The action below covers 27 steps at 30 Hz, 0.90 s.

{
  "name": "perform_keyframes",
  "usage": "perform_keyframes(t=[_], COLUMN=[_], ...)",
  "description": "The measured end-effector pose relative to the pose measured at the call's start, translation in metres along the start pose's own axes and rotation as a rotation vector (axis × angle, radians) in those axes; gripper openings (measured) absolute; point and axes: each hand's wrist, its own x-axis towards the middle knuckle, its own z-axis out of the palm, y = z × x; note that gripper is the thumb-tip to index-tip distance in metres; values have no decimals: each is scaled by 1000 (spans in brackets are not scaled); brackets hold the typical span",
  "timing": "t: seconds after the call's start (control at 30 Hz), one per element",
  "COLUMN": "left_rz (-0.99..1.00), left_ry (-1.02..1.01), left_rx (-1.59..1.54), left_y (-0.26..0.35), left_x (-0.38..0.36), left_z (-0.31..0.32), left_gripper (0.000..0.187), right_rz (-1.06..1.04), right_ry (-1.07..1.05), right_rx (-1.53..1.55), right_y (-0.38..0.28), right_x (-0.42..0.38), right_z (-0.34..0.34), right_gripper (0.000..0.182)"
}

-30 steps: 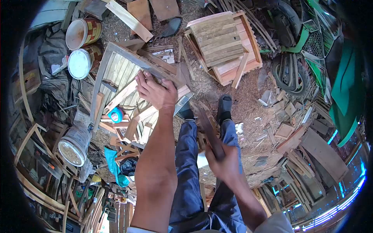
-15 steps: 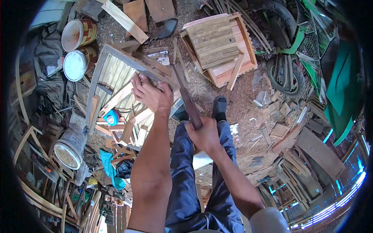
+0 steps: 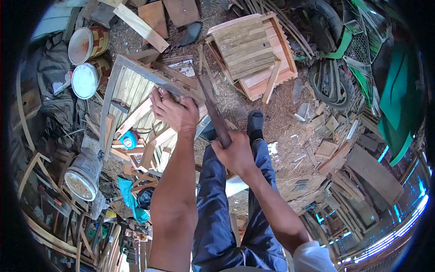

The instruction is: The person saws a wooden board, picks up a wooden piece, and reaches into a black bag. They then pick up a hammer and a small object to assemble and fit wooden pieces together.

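My right hand (image 3: 234, 153) is closed around the handle of a handsaw (image 3: 212, 108). The saw appears almost edge-on, its narrow brown blade slanting up and left past the end of a wooden board (image 3: 179, 89). On that board rests my left hand (image 3: 176, 111), fingers bent over its upper edge and thumb towards the blade. The board lies along the top side of a slatted wooden bench (image 3: 131, 86). Below the left hand, loose wood strips (image 3: 136, 119) and a small blue tub (image 3: 129, 139) sit on the bench.
A wooden crate (image 3: 285, 50) with a slatted panel (image 3: 244, 47) on it stands ahead. Buckets (image 3: 84, 80) line the left. Wood offcuts (image 3: 333, 149), a wheel (image 3: 333, 86) and green motorcycle parts (image 3: 346, 45) crowd the right. My foot (image 3: 256, 121) is beside the bench.
The whole view has shifted slightly left. Both hands and the saw keep nearly the same place against the bench.
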Motion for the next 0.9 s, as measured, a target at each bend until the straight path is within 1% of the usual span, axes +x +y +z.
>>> perform_keyframes(t=[0.07, 0.13, 0.17, 0.2, 0.27, 0.37, 0.47, 0.5, 0.57, 0.63, 0.67, 0.7, 0.73, 0.77, 0.83, 0.9], left_rz=[2, 3, 4, 5, -7, -9, -22, -35, -25, -1, -6, -20, -29, -35, 22, -9], left_ry=[9, 14, 10, 10, 3, 15, -12, -14, 0, 29, 33, 19, 1, -8, 27, -11], left_rx=[-10, -25, -15, -1, -4, 7, 12, 10, 2, 9, 7, 10, 10, 9, 6, 6], left_y=[4, 1, 0, 1, 3, 1, -1, 3, 1, 0, 0, 1, 1, 3, 0, 0], left_x=[5, 3, 1, 1, 4, 2, -3, -1, -4, 0, 0, -2, -3, -2, 1, 2], left_z=[3, 1, 0, 0, -2, 2, -5, -1, -2, 2, 2, 1, -1, -1, 2, 0], left_gripper=[55, 54, 53, 51, 49, 49, 49, 49, 50, 49, 49, 49, 50, 50, 51, 49], right_rz=[-45, 73, 67, 133, 71, -62, -29, -101, -25, 9, -7, -46, -81, -149, 8, -20], right_ry=[4, -28, -116, -99, 0, 116, -13, 64, 1, -18, 12, 101, 192, 342, 149, 143], right_rx=[29, 29, 21, 122, 73, -121, -62, -25, 18, 121, 66, 21, -27, -63, 117, 169], right_y=[5, -9, -3, -6, 3, -1, 2, -3, -5, 0, 8, 17, 27, 45, 17, -7], right_x=[-36, -102, -127, -134, -106, -15, -9, -31, -108, -143, -131, -94, -56, -10, 15, -12], right_z=[-15, -43, -53, -51, -30, 2, -4, -16, -44, -49, -42, -25, -7, 13, -4, -28], right_gripper=[34, 35, 39, 32, 24, 30, 42, 33, 28, 32, 27, 23, 21, 21, 22, 23])
